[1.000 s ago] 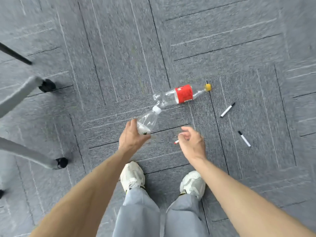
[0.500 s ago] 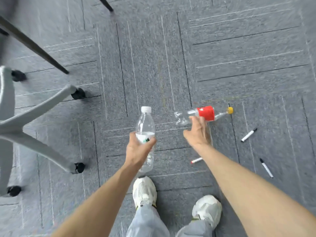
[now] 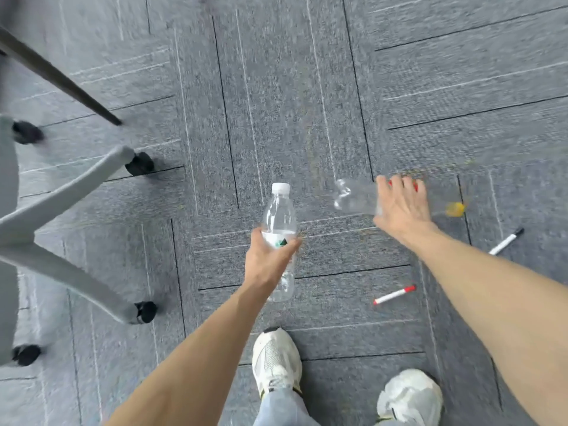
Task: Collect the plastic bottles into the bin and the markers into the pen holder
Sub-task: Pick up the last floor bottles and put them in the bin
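My left hand [image 3: 270, 256] grips a clear plastic bottle with a white cap [image 3: 279, 216], held upright above the carpet. My right hand [image 3: 399, 207] grips a second clear bottle [image 3: 353, 199] with a red label and a yellow cap [image 3: 455, 209]; this bottle lies sideways and looks blurred. A red-capped marker [image 3: 394, 295] lies on the carpet below my right forearm. A black-capped marker [image 3: 505, 241] lies further right. No bin or pen holder is in view.
A grey office chair base with black castors [image 3: 76, 192] fills the left side. A dark table leg [image 3: 61, 78] slants across the upper left. My two white shoes [image 3: 276, 361] stand on the grey carpet tiles at the bottom.
My left hand lifted the white-capped bottle off the floor and turned it upright. My right hand moved from near the red marker to the red-label bottle and closed round it.
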Tool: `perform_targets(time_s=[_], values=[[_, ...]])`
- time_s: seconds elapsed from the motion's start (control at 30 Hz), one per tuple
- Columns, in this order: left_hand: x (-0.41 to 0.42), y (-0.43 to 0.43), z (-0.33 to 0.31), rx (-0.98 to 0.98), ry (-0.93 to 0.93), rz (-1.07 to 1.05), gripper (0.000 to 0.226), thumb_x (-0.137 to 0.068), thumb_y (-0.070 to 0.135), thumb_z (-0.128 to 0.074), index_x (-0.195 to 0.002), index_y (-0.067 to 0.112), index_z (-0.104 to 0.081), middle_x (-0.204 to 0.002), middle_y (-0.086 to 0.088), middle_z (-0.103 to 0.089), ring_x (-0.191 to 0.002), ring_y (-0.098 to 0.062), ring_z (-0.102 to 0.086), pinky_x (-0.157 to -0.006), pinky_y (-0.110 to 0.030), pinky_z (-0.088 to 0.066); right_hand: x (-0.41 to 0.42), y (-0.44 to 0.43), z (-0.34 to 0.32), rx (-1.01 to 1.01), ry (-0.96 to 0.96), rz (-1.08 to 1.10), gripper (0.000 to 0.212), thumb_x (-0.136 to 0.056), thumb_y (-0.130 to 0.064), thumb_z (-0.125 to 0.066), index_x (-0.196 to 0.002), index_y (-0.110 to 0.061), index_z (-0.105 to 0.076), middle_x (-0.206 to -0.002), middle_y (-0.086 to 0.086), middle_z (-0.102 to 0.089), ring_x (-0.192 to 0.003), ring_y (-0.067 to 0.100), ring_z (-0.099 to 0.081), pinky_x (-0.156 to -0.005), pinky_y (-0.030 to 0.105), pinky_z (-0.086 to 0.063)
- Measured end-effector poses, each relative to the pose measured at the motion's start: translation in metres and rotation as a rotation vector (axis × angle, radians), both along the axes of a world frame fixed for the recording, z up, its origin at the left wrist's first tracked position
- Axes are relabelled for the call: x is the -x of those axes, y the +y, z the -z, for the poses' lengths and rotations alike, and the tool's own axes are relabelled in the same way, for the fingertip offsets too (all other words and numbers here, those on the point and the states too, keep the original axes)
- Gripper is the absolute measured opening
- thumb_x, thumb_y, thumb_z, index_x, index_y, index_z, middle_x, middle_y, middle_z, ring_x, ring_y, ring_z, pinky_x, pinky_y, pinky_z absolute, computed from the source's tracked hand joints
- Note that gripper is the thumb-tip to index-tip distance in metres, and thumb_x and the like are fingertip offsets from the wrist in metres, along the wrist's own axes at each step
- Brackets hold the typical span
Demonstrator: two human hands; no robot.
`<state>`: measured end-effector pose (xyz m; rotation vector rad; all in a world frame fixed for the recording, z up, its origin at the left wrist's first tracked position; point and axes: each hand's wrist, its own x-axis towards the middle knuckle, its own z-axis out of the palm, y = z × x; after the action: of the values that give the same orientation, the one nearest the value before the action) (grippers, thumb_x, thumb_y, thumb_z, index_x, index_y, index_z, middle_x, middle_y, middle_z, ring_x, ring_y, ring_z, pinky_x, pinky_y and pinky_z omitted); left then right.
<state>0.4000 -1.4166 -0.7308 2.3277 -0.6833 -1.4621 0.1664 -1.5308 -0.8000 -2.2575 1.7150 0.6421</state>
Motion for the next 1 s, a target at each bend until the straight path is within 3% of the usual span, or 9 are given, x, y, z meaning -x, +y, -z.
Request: perform_targets(time_s=[0.1, 0.3, 0.5, 0.63, 0.77, 0.87, 1.0], values=[[0.006, 0.005, -0.022, -0.033, -0.011, 0.004, 0.06, -0.08, 0.034, -0.074, -0.125, 0.015, -0.038, -0.1, 0.003, -0.059, -0.082, -0.008, -0.061, -0.058, -0.019, -0.042, -0.009, 0.01, -0.028, -0.022, -0.122, 0.068, 0.076, -0.073, -0.03, -0.075, -0.134, -0.008, -0.035, -0.126, 0.018, -0.055, -0.112, 0.031, -0.053, -0.098, 0.048, -0.043], [0.018, -0.006, -0.087, -0.054, -0.024, 0.047, 0.058, -0.081, 0.036, -0.073, -0.123, 0.014, -0.039, -0.098, 0.005, -0.057, -0.079, -0.004, -0.057, -0.058, -0.021, -0.04, -0.023, 0.029, -0.118, -0.059, -0.3, 0.291, 0.083, -0.07, -0.035, -0.079, -0.136, -0.011, -0.036, -0.129, 0.013, -0.055, -0.116, 0.027, -0.052, -0.101, 0.047, -0.043], [0.033, -0.027, -0.193, -0.052, -0.005, 0.053, 0.076, -0.081, 0.042, -0.073, -0.136, 0.008, -0.032, -0.129, -0.013, -0.052, -0.106, -0.026, -0.054, -0.092, -0.038, -0.044, -0.029, 0.044, -0.256, -0.032, -0.528, 0.627, 0.079, -0.068, -0.041, -0.079, -0.133, -0.018, -0.039, -0.122, 0.004, -0.059, -0.107, 0.022, -0.056, -0.095, 0.039, -0.046], [0.046, -0.029, -0.282, -0.04, 0.031, 0.066, 0.081, -0.081, 0.045, -0.071, -0.141, 0.009, -0.029, -0.137, -0.015, -0.049, -0.112, -0.028, -0.054, -0.096, -0.044, -0.044, -0.032, 0.061, -0.362, 0.01, -0.68, 0.761, 0.081, -0.071, -0.049, -0.074, -0.138, -0.024, -0.036, -0.126, 0.001, -0.06, -0.11, 0.022, -0.058, -0.094, 0.038, -0.047], [0.055, -0.02, -0.374, 0.014, 0.063, 0.056, 0.061, -0.08, 0.045, -0.071, -0.124, 0.017, -0.04, -0.114, -0.003, -0.059, -0.099, -0.021, -0.059, -0.083, -0.032, -0.043, -0.03, 0.088, -0.462, 0.035, -0.744, 0.898, 0.085, -0.071, -0.054, -0.075, -0.141, -0.028, -0.035, -0.128, 0.001, -0.061, -0.108, 0.021, -0.058, -0.091, 0.035, -0.047], [0.056, -0.009, -0.438, 0.067, 0.053, 0.071, 0.055, -0.079, 0.04, -0.072, -0.121, 0.016, -0.045, -0.1, 0.006, -0.055, -0.096, -0.018, -0.058, -0.086, -0.033, -0.046, -0.025, 0.109, -0.527, 0.01, -0.788, 0.998, 0.086, -0.068, -0.057, -0.074, -0.141, -0.027, -0.037, -0.125, 0.002, -0.062, -0.108, 0.024, -0.06, -0.087, 0.034, -0.047], [0.052, 0.018, -0.506, 0.079, 0.038, -0.03, 0.055, -0.079, 0.039, -0.072, -0.117, 0.012, -0.044, -0.099, 0.0, -0.058, -0.084, -0.012, -0.058, -0.08, -0.032, -0.044, -0.016, 0.136, -0.597, -0.019, -0.834, 1.039, 0.085, -0.059, -0.066, -0.069, -0.132, -0.03, -0.043, -0.119, -0.001, -0.066, -0.107, 0.024, -0.063, -0.092, 0.042, -0.05]])
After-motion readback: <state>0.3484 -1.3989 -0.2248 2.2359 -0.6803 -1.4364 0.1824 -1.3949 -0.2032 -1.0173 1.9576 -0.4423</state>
